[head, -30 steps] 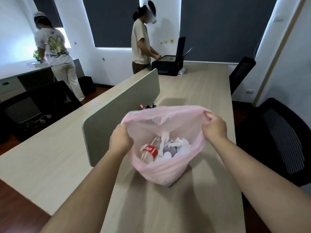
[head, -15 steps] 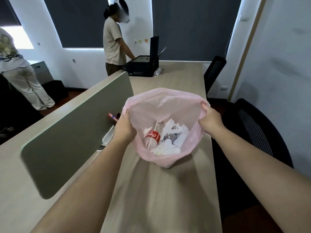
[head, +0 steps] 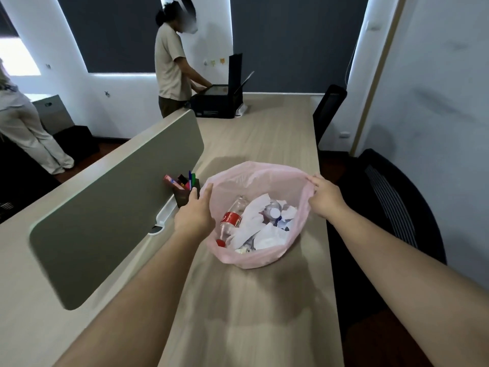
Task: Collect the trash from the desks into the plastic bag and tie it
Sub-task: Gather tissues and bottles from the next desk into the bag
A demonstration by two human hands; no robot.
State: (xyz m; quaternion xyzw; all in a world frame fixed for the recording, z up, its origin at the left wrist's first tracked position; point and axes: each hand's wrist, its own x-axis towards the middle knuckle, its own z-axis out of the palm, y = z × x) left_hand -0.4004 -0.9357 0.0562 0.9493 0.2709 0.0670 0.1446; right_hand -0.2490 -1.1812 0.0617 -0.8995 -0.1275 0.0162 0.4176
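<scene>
An open pink plastic bag [head: 254, 174] rests on the wooden desk [head: 238, 308]. Inside lie a clear bottle with a red label [head: 231, 219], crumpled white paper [head: 254, 221] and a second small bottle [head: 274, 211]. My left hand [head: 195, 213] is at the bag's left rim with its fingers stretched out, touching the plastic but not gripping it. My right hand [head: 324, 197] pinches the right rim and holds it up.
A grey divider panel [head: 119, 197] runs along the desk's left, with a dark pen holder [head: 185, 193] beside the bag. A black printer [head: 217, 103] stands at the far end with a person [head: 172, 70] at it. Black chairs [head: 397, 207] line the right; another person [head: 23, 128] stands far left.
The bag has come down from being held up and now sits on the desk. My left hand has let go of its rim and its fingers have straightened; my right hand keeps its hold.
</scene>
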